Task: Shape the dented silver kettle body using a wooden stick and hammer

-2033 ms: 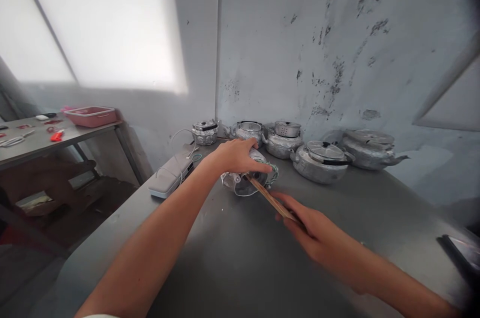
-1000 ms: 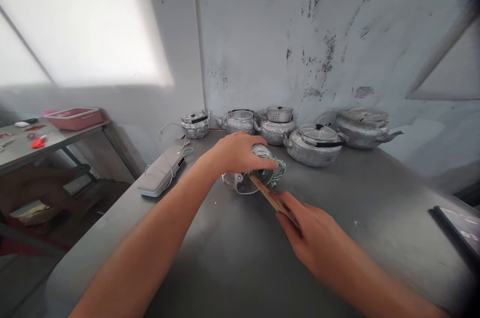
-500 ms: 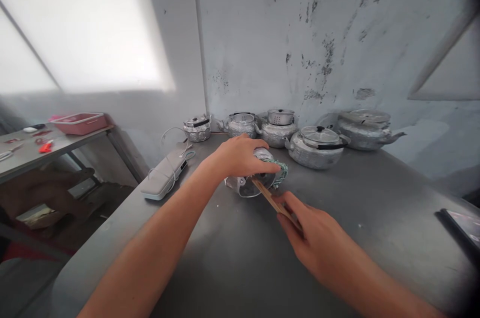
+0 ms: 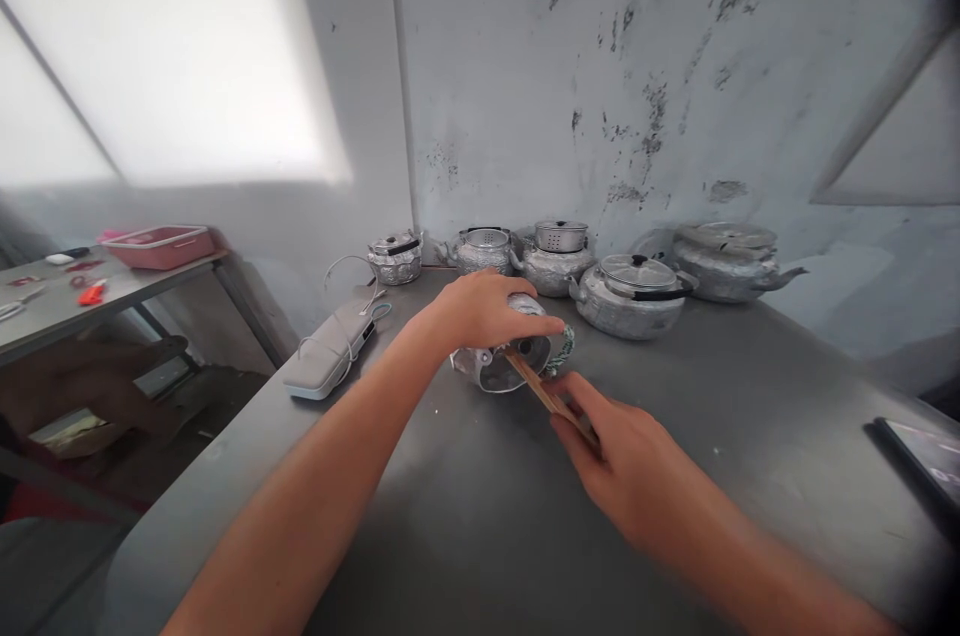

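Observation:
A small silver metal teapot [image 4: 501, 376] lies tipped on its side on the metal table, its opening facing me. A green-and-white cord-wrapped handle [image 4: 561, 353] sticks out at its right. My left hand [image 4: 491, 308] grips the teapot from above, thumb stretched across toward the handle. Closed around a flat wooden stick [image 4: 536, 386], my right hand [image 4: 607, 446] holds it slanting up and left. The stick's far tip reaches into the teapot's opening, and its end there is hard to make out.
Several silver kettles stand along the wall, including a lidded kettle [image 4: 634, 301] and a larger kettle [image 4: 724, 266]. A grey case [image 4: 322, 366] with a white cable lies left. A phone [image 4: 919, 461] is at the right. A pink basket [image 4: 161, 248] sits on another table.
My right hand and the wooden stick have shifted slightly up and left. The left hand keeps its grip on the teapot, which stays almost in place.

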The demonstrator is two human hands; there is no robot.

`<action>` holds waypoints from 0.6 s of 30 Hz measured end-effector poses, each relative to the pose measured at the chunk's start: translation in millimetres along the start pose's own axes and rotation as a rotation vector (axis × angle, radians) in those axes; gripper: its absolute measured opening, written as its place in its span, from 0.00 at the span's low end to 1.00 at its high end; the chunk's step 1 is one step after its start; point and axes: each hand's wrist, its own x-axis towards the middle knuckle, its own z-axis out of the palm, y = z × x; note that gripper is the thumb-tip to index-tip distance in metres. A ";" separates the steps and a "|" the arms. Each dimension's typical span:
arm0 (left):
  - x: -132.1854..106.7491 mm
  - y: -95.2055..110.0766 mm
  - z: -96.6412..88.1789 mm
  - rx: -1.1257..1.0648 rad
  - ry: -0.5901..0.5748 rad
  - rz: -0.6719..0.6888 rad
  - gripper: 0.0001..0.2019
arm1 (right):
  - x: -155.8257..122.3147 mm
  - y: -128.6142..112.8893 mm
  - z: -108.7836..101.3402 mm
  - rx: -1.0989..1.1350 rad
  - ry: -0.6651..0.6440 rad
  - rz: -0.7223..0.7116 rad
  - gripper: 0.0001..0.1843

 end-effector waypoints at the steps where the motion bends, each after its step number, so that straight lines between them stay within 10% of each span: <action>1: 0.4 -0.2 0.0 -0.004 0.002 0.004 0.36 | 0.2 -0.3 -0.1 0.005 0.012 -0.015 0.12; 18: 3.1 -4.8 0.2 -0.040 0.019 0.018 0.33 | -1.4 -3.3 -14.5 0.201 -0.010 -0.007 0.21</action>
